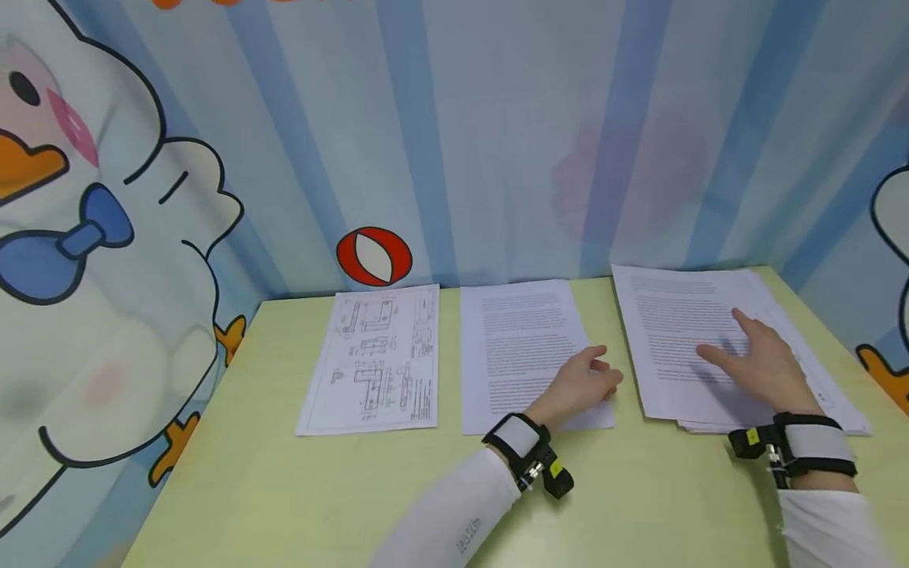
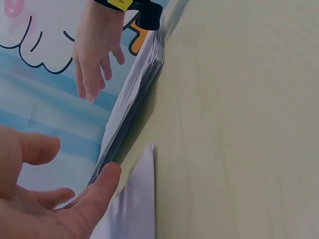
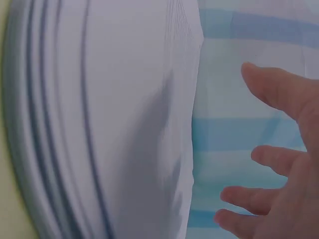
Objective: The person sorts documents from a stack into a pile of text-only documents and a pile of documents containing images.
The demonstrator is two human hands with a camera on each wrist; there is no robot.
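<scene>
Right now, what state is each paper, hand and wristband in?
Drawing sheet: flat, drawing side up.
Text page: flat, print up, partly hidden in the head view.
Paper stack: print up, bottom edges uneven.
Left hand: holding nothing.
Right hand: spread above the paper stack, holding nothing.
Wristbands: strapped on.

The person wears white sleeves [image 1: 454, 505] — dark lettering [image 1: 469, 535] on the left — and black-edged wristbands [image 1: 817, 442] with pale panels, silvery fittings [image 1: 529, 475] and yellow-labelled black cameras [image 1: 561, 483].

From the head, the flat pale-yellow tabletop [image 1: 284, 505] is viewed forward and downward; the thick white paper stack [image 1: 671, 347] is shared by both tilted wrist views, closer at right.
</scene>
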